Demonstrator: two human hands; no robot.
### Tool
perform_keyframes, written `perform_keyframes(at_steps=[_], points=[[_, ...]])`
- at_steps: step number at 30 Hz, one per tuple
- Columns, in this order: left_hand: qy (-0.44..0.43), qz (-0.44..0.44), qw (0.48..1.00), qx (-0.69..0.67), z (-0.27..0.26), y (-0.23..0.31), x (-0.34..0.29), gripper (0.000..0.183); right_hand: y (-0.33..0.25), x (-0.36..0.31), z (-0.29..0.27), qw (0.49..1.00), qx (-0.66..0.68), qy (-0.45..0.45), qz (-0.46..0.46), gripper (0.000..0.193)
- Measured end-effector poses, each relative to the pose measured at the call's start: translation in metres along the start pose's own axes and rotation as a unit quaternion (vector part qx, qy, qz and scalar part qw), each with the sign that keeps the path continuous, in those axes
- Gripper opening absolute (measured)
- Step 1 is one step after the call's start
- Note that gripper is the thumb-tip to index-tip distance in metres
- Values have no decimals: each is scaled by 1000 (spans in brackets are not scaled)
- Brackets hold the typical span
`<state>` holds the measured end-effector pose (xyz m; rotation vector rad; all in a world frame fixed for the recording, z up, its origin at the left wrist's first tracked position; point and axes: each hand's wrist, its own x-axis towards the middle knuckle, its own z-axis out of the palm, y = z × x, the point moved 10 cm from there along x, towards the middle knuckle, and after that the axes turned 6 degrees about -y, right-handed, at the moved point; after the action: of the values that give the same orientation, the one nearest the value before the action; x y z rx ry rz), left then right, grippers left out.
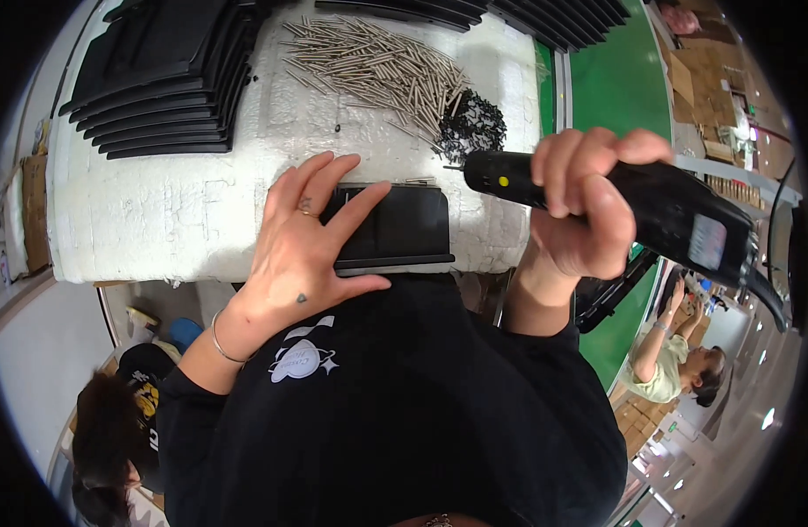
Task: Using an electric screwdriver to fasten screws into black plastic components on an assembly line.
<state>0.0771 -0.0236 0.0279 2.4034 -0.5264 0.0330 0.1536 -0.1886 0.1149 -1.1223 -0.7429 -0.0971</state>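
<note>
Black panel [413, 224] at near edge of counter [175, 220], long axis L–R; our L hand [303, 228], nearer, splayed on its L end; our R hand [588, 202], wrapped round pwr driver [663, 206], to its R.

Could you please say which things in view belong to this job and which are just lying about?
Likely belonging:
black power tool, in the right hand
black plate, under the left hand
metal pins, small black pieces, stacked black panels

Seemingly just lying about:
brown cardboard, far right
cardboard box, far left
</note>
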Motion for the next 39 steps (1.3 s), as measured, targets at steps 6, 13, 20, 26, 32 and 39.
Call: perform_keyframes(at_steps=[6, 13, 20, 26, 32, 39], points=[[-117, 21, 993, 7, 33, -2, -8, 76, 25, -23, -8, 998, 6, 33, 45, 35], [-31, 42, 998, -26, 4, 12, 11, 60, 20, -26, -9, 993, -33, 94, 63, 34], [33, 140, 990, -9, 11, 20, 54, 22, -16, -14, 11, 1000, 24, 17, -5, 36], [60, 146, 982, -103, 1, 21, 53, 15, -37, -12, 22, 997, 29, -50, -45, 30], [-5, 153, 935, -321, 12, 11, 55, 14, -57, -13, 22, 997, 34, -57, -29, 29], [20, 137, 944, -299, 16, 11, 47, 24, -54, -22, 39, 990, -10, -123, -68, 33]])
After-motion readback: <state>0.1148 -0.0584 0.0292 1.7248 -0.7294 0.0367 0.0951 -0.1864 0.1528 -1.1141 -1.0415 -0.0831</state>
